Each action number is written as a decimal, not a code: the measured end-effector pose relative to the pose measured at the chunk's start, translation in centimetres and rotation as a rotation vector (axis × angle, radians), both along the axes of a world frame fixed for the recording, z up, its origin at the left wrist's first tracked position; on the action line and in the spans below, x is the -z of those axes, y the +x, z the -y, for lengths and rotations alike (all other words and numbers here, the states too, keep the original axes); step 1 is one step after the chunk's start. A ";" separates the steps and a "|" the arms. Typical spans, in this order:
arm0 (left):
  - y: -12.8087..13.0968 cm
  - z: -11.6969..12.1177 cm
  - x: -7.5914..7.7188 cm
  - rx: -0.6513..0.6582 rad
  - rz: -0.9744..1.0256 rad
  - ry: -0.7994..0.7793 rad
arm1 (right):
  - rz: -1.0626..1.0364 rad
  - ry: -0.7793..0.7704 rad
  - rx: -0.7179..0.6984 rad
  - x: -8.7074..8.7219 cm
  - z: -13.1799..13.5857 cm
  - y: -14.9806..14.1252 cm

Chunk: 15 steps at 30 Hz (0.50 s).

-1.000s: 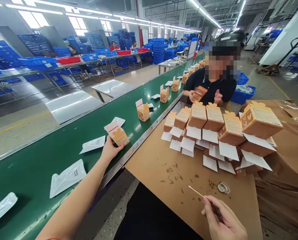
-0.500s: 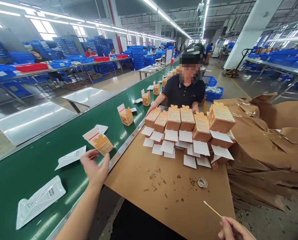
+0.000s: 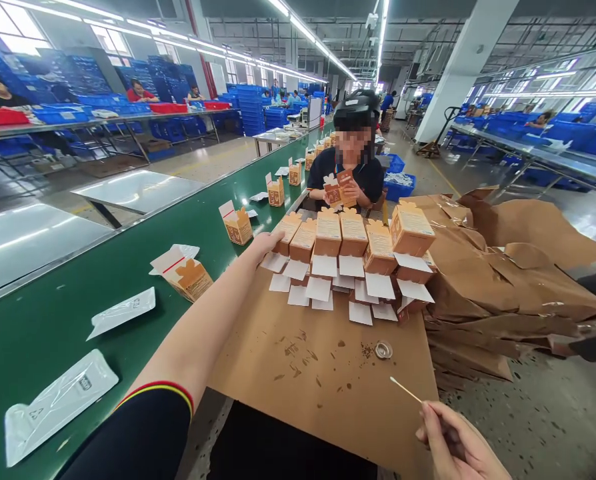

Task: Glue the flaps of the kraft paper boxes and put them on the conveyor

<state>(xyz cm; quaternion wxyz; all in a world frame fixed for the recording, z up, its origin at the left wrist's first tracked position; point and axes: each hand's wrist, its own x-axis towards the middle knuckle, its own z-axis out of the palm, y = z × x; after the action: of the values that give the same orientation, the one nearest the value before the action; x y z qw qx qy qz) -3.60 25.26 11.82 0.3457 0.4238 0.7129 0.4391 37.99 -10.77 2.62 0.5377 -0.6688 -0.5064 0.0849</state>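
My left hand (image 3: 267, 245) is stretched forward to the leftmost small carton (image 3: 290, 230) of the stack, fingers closed at its left side and partly hidden. The carton is orange-brown, with a scalloped top edge and a white flap hanging out at its near end. Low on the right, my right hand (image 3: 458, 437) pinches a thin cotton swab (image 3: 406, 389), its white tip pointing up and left over the cardboard. A small round glass dish (image 3: 383, 350) lies just beyond that tip. Beside my left forearm, an open-topped carton (image 3: 192, 279) stands on the conveyor.
Along the left runs a green conveyor belt (image 3: 68, 307) bearing silver pouches (image 3: 63, 407) and several cartons. Brown cardboard (image 3: 258, 353) with dark wet spots covers the table. Opposite sits a co-worker (image 3: 355, 160) holding a carton. Crumpled brown paper (image 3: 518, 287) is heaped at right.
My left hand has let go of the carton on the belt and moved right and forward to the stack. The view has turned right. My right hand still holds the swab.
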 end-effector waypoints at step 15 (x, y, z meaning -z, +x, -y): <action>-0.3 26.1 9.0 0.227 0.457 -0.121 | 0.440 -0.001 -0.183 -0.2 -7.9 1.0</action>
<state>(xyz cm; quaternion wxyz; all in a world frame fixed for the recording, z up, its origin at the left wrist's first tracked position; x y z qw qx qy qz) -3.85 -0.80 2.86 0.5695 0.3695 0.5890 0.4384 39.02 -2.91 2.81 0.4040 -0.6228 -0.6698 -0.0144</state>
